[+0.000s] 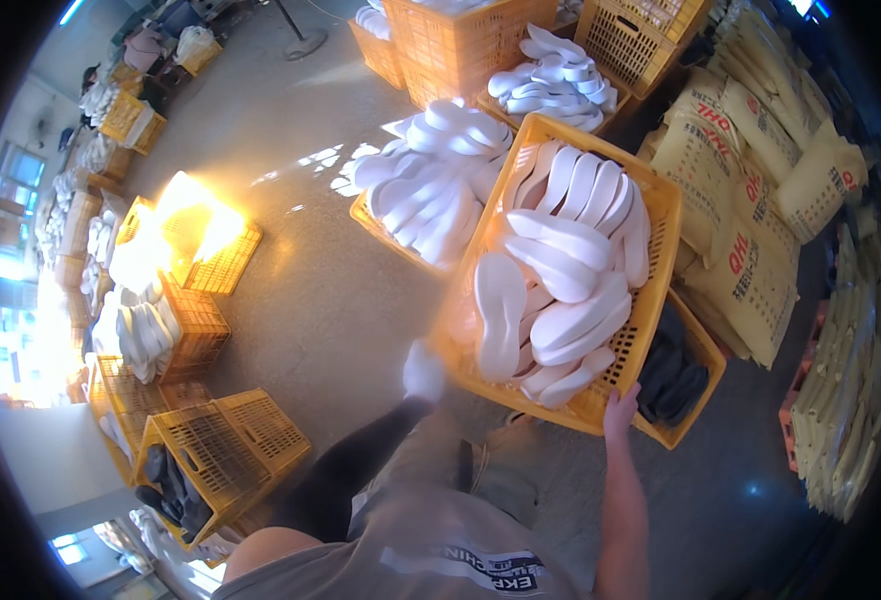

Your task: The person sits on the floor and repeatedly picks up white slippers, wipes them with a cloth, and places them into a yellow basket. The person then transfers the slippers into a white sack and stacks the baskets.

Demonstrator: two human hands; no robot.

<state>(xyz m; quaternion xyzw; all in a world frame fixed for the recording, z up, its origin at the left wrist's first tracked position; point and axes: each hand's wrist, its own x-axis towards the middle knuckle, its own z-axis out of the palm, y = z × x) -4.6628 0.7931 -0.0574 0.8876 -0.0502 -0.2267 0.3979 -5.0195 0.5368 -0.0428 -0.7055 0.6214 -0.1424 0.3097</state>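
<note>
A yellow plastic crate [665, 270] full of pale, white-pink shoe soles [560, 255] is in front of me, set at a slant. My bare right hand [620, 408] is closed on its near right rim, the thumb on top. At the crate's near left corner my left hand [423, 370], in a white glove with a dark sleeve, is closed against the side; glare and blur soften its outline. The soles lie loosely in overlapping rows. Beneath the crate's right side, partly covered, shows another yellow crate [717, 362] with black soles [672, 372].
White soles [435, 180] heap in a crate just beyond. Stacked crates [470, 50] stand at the back. Printed tan sacks [745, 250] pile up on the right, near flat bundled stacks [840, 390]. More crates [225, 445] line the left, some in bright sunlight. Grey floor [300, 260] lies between.
</note>
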